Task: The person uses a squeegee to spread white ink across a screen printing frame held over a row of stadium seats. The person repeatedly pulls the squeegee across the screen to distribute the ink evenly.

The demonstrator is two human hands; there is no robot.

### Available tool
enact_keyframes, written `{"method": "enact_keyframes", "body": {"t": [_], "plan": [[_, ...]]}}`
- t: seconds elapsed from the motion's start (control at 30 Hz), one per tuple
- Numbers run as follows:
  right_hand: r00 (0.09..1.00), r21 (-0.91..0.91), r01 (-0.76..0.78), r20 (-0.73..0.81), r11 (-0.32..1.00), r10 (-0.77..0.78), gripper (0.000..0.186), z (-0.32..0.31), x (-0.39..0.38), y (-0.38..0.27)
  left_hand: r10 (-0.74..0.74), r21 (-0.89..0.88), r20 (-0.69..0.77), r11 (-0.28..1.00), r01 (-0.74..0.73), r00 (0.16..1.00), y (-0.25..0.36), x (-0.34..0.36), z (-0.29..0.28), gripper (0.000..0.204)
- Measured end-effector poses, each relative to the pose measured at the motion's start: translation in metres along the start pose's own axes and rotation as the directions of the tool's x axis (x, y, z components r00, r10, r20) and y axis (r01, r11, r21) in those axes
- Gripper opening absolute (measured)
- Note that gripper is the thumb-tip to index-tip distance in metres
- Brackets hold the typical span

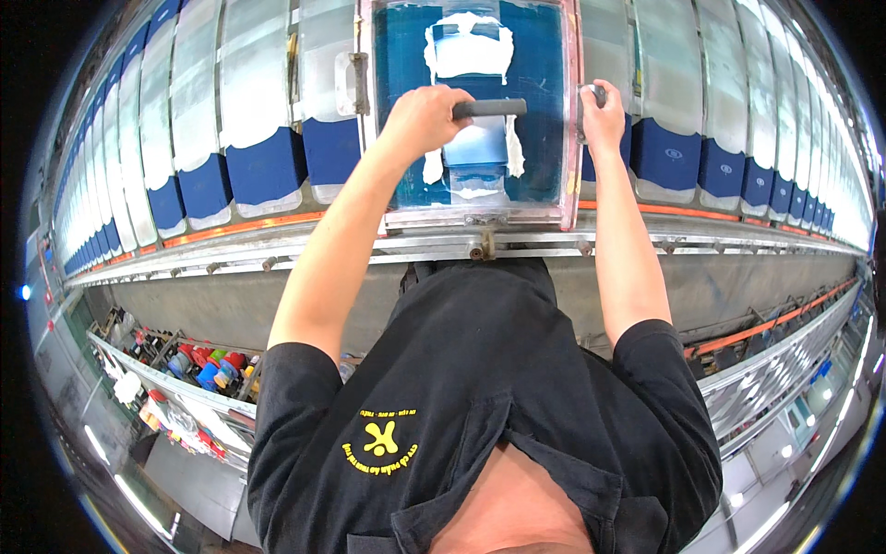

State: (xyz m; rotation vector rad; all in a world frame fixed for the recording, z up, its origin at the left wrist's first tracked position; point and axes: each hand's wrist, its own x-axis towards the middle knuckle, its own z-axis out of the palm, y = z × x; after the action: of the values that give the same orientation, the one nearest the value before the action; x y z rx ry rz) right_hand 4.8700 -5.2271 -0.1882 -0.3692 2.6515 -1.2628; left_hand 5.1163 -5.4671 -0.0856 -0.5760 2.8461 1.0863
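A screen-printing frame (572, 55) with a blue mesh (540, 175) lies flat before me. White ink (466, 54) is smeared over the mesh in a broad patch at the far side, with streaks nearer me. My left hand (426, 118) is closed round a dark grey squeegee (503, 107), held crosswise over the middle of the mesh. At the frame's right side, my right hand (603, 115) grips a dark handle (598, 94). A similar metal fitting (358, 83) sits on the frame's left edge.
Dark blue fabric pieces (268, 166) lie on pale boards in a long row either side of the frame. A metal rail (305, 249) with an orange strip runs along the near edge. Behind me stand colourful containers (217, 369) on a lower rack and another long table (775, 360).
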Motion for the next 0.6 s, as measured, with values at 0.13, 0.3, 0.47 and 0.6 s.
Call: {"method": "enact_keyframes", "body": {"t": [0.13,0.3,0.47,0.6], "plan": [[0.98,-0.331,0.125,-0.105,0.935,-0.168,0.068,0.004,0.0,-0.011,-0.072,0.01,0.113,0.997,0.072,0.991,-0.006,0.026,-0.004,0.029],[0.611,0.146,0.626,0.519,0.766,-0.598,0.054,0.013,-0.037,-0.136,-0.103,0.036,0.073,0.994,0.101,0.992,-0.013,0.029,-0.004,0.028],[0.622,-0.042,0.728,0.461,0.685,-0.633,0.029,0.026,-0.086,-0.121,-0.055,0.083,-0.06,0.995,0.06,0.997,-0.005,0.001,0.019,0.024],[0.625,-0.024,0.694,0.517,0.719,-0.585,0.031,0.008,-0.135,-0.102,-0.133,-0.005,0.135,0.991,0.135,0.982,0.008,-0.049,0.03,0.024]]}}
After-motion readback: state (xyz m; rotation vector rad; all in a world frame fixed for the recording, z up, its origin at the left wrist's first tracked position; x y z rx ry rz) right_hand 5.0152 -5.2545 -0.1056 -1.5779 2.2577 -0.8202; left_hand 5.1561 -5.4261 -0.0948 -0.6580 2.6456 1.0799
